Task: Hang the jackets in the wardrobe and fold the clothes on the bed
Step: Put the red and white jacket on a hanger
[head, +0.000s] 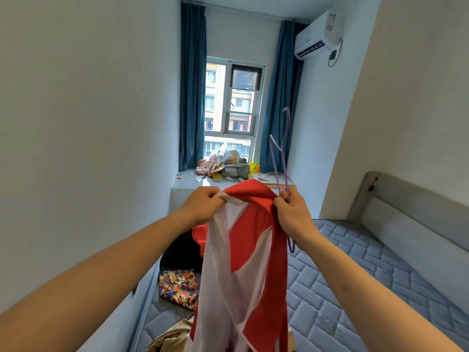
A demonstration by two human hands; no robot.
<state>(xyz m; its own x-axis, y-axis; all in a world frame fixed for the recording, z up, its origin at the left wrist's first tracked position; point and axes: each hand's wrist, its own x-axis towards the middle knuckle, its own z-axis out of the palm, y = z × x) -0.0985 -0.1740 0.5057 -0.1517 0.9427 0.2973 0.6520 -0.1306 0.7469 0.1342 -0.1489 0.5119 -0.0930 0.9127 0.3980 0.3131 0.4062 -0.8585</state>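
Note:
A red and white jacket point(243, 262) hangs in the air in front of me, over the bed. My left hand point(201, 205) grips its collar on the left side. My right hand point(293, 212) pinches the collar's right side and holds a thin purple hanger point(283, 158) at the same time. The hanger sticks up from that hand, hook at the top, and one end pokes out below the wrist. More clothes lie on the bed: a colourful patterned piece point(179, 288), a black one point(180, 252), a red one point(199, 233) and a beige one point(170, 339).
The grey quilted mattress point(355, 288) runs along the right, with a padded headboard point(411, 224) behind it. A white wall stands close on the left. Ahead, the window ledge point(187, 181) carries bags and boxes point(228, 163), between blue curtains point(191, 97). An air conditioner point(317, 36) hangs high right.

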